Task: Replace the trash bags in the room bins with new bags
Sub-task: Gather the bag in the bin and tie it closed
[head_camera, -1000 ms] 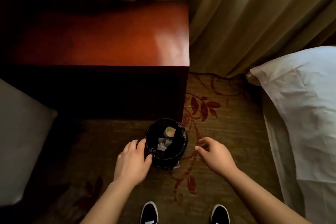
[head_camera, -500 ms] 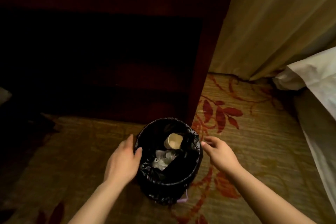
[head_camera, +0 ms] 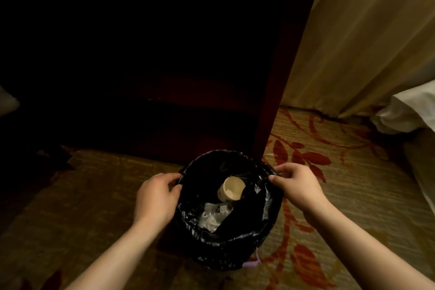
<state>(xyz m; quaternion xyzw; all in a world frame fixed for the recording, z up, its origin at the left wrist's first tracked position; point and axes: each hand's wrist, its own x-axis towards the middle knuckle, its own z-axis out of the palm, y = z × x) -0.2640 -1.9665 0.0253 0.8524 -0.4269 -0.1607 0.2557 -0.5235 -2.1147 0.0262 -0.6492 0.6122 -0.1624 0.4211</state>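
Black trash bag (head_camera: 235,247): glossy, crinkled thin plastic. The mouth is open and roughly round, with the overhang folded down the outside of a small bin. The bin wall is covered by the bag, so its colour and material can't be told. A small pale scrap pokes out at the bag's near-right bottom edge; can't tell what it is.

Inside the bag:
- paper cup (head_camera: 231,188), tan, lying tilted with its open mouth facing up and to the near side, toward the far-right of the interior
- crumpled clear/silvery wrapper (head_camera: 213,215) with a dark printed patch, near-left of the cup and touching it

Location: the bag stands on the patterned carpet (head_camera: 94,195) (olive with red leaf motif), right at the near-right corner of a dark wood cabinet (head_camera: 270,77). Beige curtain (head_camera: 353,42) is far right, white bedding (head_camera: 407,113) at the right edge.

Hands vs bag:
- left hand (head_camera: 156,195) is at the bag's left rim, fingers curled, thumb and fingertips pinching the plastic edge
- right hand (head_camera: 297,186) is at the right rim, thumb and forefinger pinching a small gather of plastic, other fingers curled behind
- the bag mouth sits directly between the two hands, both in contact with the rim on opposite sides; forearms come in from the near edge
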